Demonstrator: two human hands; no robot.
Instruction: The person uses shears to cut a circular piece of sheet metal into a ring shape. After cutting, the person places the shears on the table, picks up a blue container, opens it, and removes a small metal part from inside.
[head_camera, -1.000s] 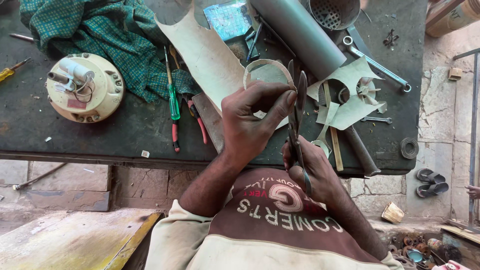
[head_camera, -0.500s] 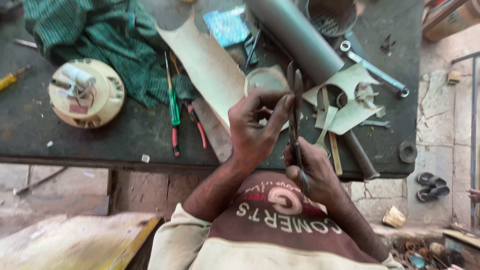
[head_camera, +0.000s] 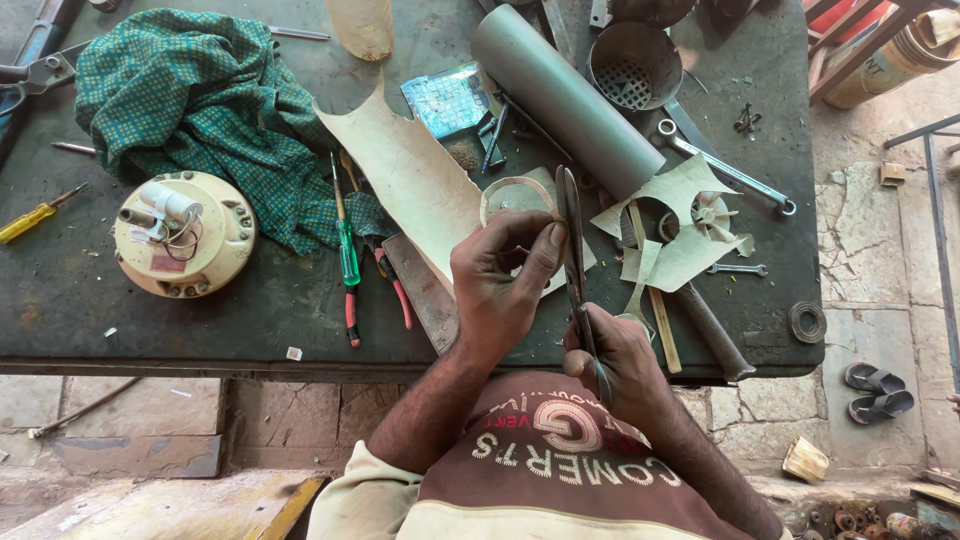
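My right hand (head_camera: 618, 362) grips the handles of a pair of long metal scissors (head_camera: 573, 240), blades pointing away from me over the dark workbench (head_camera: 120, 320). My left hand (head_camera: 502, 282) pinches a pale ring-shaped cut-out of thin sheet (head_camera: 515, 196) right beside the blades. A large cream sheet (head_camera: 410, 175) with a cut edge lies just left of that ring.
A cream round motor housing (head_camera: 183, 233) sits at the left by a green checked cloth (head_camera: 195, 100). A green screwdriver (head_camera: 346, 250) and red pliers (head_camera: 392, 285) lie in the middle. A grey pipe (head_camera: 565, 98), perforated metal cup (head_camera: 634, 64), spanner (head_camera: 725, 167), sheet offcuts (head_camera: 685, 225) and hammer (head_camera: 712, 330) crowd the right.
Both hands stay together with the scissors and ring; my left fingers have shifted slightly along the ring's edge. The view has tilted a little.
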